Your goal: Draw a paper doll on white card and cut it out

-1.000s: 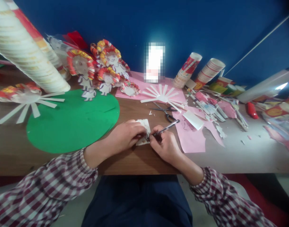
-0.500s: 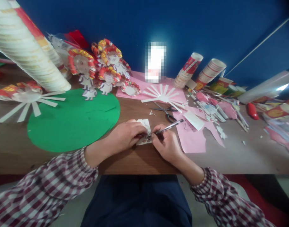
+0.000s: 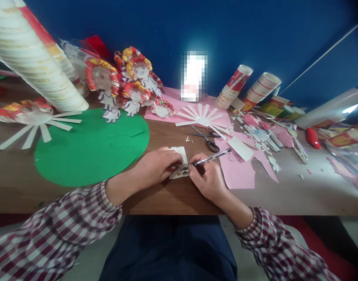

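Note:
A small piece of white paper (image 3: 180,152) with dark marks lies on the table near its front edge. My left hand (image 3: 162,164) rests over its left side, fingers bent and pressing it down. In my right hand (image 3: 206,175) is a slim pen (image 3: 215,156), gripped low, its tip at the paper's right edge. The fingertips partly cover the marks. Just beyond my hands lie black-handled scissors (image 3: 209,140) with blades open. Pink paper (image 3: 239,173) sits right of my right hand, a white paper scrap (image 3: 240,148) on top of it.
A green paper oval (image 3: 88,156) covers the left side. Behind it stand lion-like paper figures (image 3: 134,97) and a tall stack of cups (image 3: 41,58). A cut paper cup with spread strips (image 3: 202,119) lies mid-table. Shorter cup stacks (image 3: 260,88) and paper scraps (image 3: 269,136) fill the right.
The pen has tilted slightly and shifted a little to the right with my right hand. My left hand stays on the paper. The whole view has moved very slightly.

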Motion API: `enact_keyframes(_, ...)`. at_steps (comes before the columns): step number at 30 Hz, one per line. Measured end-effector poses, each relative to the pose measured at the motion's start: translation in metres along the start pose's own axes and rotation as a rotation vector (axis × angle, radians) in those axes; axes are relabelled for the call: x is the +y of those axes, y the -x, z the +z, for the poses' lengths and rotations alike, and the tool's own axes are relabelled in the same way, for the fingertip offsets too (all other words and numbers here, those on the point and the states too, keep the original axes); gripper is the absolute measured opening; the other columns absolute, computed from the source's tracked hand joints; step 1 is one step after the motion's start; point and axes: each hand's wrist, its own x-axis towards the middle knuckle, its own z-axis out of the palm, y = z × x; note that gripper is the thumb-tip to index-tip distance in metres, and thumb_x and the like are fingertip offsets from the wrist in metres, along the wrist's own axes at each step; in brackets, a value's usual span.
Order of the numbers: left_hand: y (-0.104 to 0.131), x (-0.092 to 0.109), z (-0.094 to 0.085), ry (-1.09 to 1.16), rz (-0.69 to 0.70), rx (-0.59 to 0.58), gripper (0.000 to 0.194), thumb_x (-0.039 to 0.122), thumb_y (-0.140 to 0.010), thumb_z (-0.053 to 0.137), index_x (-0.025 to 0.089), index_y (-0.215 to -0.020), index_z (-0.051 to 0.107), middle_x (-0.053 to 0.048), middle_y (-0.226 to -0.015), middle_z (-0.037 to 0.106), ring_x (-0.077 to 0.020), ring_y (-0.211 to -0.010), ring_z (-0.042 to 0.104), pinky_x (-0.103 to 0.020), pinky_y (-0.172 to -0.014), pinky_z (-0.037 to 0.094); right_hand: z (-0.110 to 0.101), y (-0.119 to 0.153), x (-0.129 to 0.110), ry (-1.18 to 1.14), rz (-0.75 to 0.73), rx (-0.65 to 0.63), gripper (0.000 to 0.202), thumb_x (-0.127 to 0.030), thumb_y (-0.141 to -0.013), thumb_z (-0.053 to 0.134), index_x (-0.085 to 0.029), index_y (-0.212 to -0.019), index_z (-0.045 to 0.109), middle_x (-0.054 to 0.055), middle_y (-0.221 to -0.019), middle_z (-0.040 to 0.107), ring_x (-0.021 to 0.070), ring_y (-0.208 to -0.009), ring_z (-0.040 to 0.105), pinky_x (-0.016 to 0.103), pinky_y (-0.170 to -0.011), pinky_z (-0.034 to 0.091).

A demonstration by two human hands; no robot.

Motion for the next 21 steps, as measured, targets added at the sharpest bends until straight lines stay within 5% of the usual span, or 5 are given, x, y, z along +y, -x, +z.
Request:
enact_keyframes(12,0.000,-0.002,0.001,0.000,0.112,0.009,0.018,0.017,-0.089,0.047,0.020,-0.092,0.065,-0.003,-0.092,0.065,-0.0168,-0.087,0.054,-0.029,-0.082,0.040,-0.004,0.006,0.008,-0.141,0.104,-0.044,0.008,-0.027,-0.086,0.051,-0.020,-0.084,0.053,-0.002,-0.065,0.057,0.0114,-0.054,0.051,0.021,-0.049,0.039)
enact_keyframes(21,0.001,0.000,-0.004,0.031,0.140,-0.004,0.014,0.012,-0.082,0.052,0.020,-0.085,0.063,-0.002,-0.087,0.063,-0.0165,-0.085,0.053,-0.028,-0.079,0.039,-0.002,0.006,-0.004,0.025,0.044,-0.007,0.005,-0.022,-0.081,0.053,-0.018,-0.079,0.056,-0.002,-0.059,0.055,0.0111,-0.050,0.050,0.021,-0.049,0.039)
